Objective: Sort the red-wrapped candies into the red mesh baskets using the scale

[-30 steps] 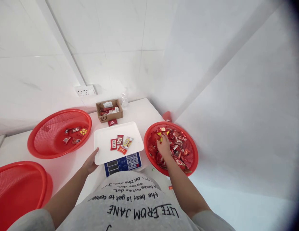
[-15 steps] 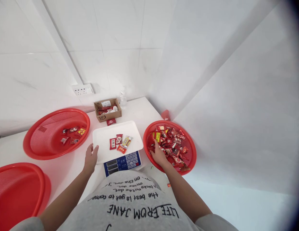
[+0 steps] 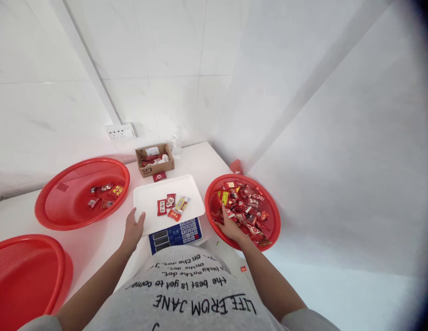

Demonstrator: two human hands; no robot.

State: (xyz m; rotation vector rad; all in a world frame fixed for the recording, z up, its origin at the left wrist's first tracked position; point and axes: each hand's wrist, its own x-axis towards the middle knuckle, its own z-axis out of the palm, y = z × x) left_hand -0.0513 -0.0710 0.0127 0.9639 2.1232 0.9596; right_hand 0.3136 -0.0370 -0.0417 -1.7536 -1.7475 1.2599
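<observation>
Packets (image 3: 246, 208) around right hand (image 3: 230, 227) — grip unclear; left hand (image 3: 133, 231) — spread, beside tray (image 3: 186, 186).

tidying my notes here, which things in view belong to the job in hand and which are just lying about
Likely in the job:
rightmost red basket of wrapped packets, right hand in it
white tray bearing a few more, left hand at its edge
blue-panelled scale, partly under the tray

Probably just lying about:
clear bottle beside the box
cardboard box
red packet by the box

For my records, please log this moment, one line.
left hand: open by white tray; right hand: in rightmost basket; packets: on tray
</observation>
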